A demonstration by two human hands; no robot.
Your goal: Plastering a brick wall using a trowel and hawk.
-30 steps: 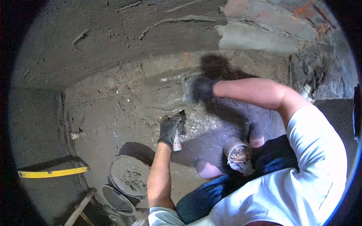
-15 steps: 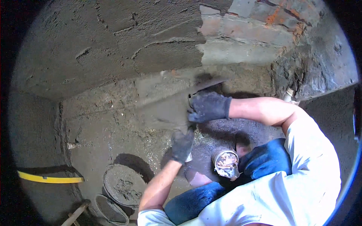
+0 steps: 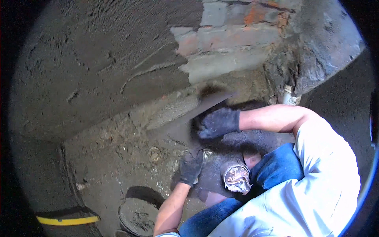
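Observation:
My right hand (image 3: pixel 219 123), in a dark glove, is closed behind a long, grey, mortar-coated plastering float (image 3: pixel 213 102). The float slants along the foot of the wall; its handle is hidden by my fingers. Wet mortar (image 3: pixel 175 112) lies spread along its upper edge. Below and left of it, my gloved left hand (image 3: pixel 190 168) is closed around something with a pale end showing under the palm, possibly a trowel handle. The round mouth of a pipe (image 3: pixel 154 153) shows in the muddy floor left of that hand.
A tin (image 3: pixel 226 170) filled with scraps stands by my knees. The bucket of mortar (image 3: pixel 121 211) is at lower left, with a yellow bar (image 3: pixel 69 221) beyond it. Bare bricks (image 3: pixel 237 41) show in the wall, and a white pipe (image 3: pixel 289 96) sticks out at right.
The view has shifted, and the wall and bucket sit lower left. My left hand has dropped away from the float, exposing the pipe mouth. The float has moved, and fresh mortar shows above it.

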